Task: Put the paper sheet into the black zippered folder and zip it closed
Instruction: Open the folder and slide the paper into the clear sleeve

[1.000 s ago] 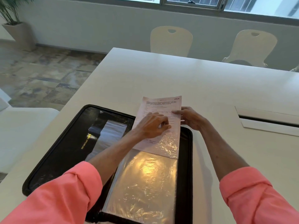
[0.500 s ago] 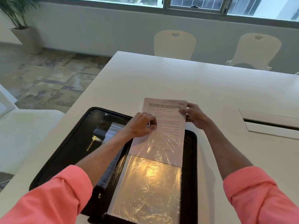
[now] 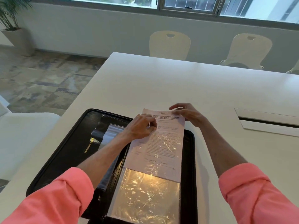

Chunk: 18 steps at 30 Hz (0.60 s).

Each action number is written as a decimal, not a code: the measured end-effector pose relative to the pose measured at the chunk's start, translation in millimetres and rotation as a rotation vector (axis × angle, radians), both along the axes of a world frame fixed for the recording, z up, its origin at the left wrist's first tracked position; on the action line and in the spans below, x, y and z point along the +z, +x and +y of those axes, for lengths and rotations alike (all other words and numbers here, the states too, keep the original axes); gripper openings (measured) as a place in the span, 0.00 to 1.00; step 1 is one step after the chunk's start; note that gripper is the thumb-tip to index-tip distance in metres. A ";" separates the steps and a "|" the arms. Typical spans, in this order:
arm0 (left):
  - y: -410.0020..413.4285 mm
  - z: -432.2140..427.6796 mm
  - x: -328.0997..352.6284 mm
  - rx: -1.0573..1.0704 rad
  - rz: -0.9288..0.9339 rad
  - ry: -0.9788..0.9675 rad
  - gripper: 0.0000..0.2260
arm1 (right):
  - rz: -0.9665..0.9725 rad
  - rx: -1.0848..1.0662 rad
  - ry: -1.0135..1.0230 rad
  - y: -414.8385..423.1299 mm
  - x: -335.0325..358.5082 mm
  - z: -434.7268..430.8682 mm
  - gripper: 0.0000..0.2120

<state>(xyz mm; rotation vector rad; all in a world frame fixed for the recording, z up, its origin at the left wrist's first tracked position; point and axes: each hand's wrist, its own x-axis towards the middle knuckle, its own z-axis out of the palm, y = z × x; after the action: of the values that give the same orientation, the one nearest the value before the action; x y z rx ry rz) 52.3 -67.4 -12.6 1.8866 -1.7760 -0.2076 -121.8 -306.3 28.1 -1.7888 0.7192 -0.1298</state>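
The black zippered folder (image 3: pixel 68 147) lies open on the white table, with gold lettering on its left half. On its right half sits a clear plastic sleeve (image 3: pixel 145 194). The printed paper sheet (image 3: pixel 163 143) is partly inside the sleeve; its top end sticks out past the folder's far edge. My left hand (image 3: pixel 140 126) pinches the sleeve's open edge at the sheet's left side. My right hand (image 3: pixel 187 113) holds the sheet's top right corner with the fingertips.
Two cream chairs (image 3: pixel 169 44) stand at the table's far side. A cable slot (image 3: pixel 267 122) is set into the table (image 3: pixel 161 81) to the right. A white seat (image 3: pixel 24 135) is at the left, and a potted plant (image 3: pixel 11 21) stands in the far left corner.
The sheet has slid deeper into the sleeve, toward me. Both hands stay on its upper part, the right hand having shifted up to the top corner.
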 end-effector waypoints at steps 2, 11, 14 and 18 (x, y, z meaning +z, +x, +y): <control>0.5 0.3 -0.9 0.016 -0.019 -0.016 0.02 | -0.013 -0.001 -0.069 6.0 3.1 4.4 0.08; -4.6 3.4 -3.3 0.143 -0.179 -0.096 0.05 | 0.201 0.278 -0.100 1.5 20.0 21.4 0.08; -5.7 3.7 -1.6 0.147 -0.192 -0.080 0.05 | 0.248 0.384 -0.141 -0.8 21.0 27.0 0.08; -11.0 2.4 -0.3 0.156 -0.203 -0.057 0.05 | 0.253 0.401 -0.209 1.5 19.8 35.3 0.08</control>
<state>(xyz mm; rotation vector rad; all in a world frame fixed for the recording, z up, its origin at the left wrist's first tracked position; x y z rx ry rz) 41.3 -65.0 -13.0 2.0547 -1.7311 0.0936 -120.3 -271.1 47.9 -2.1388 0.5216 0.3050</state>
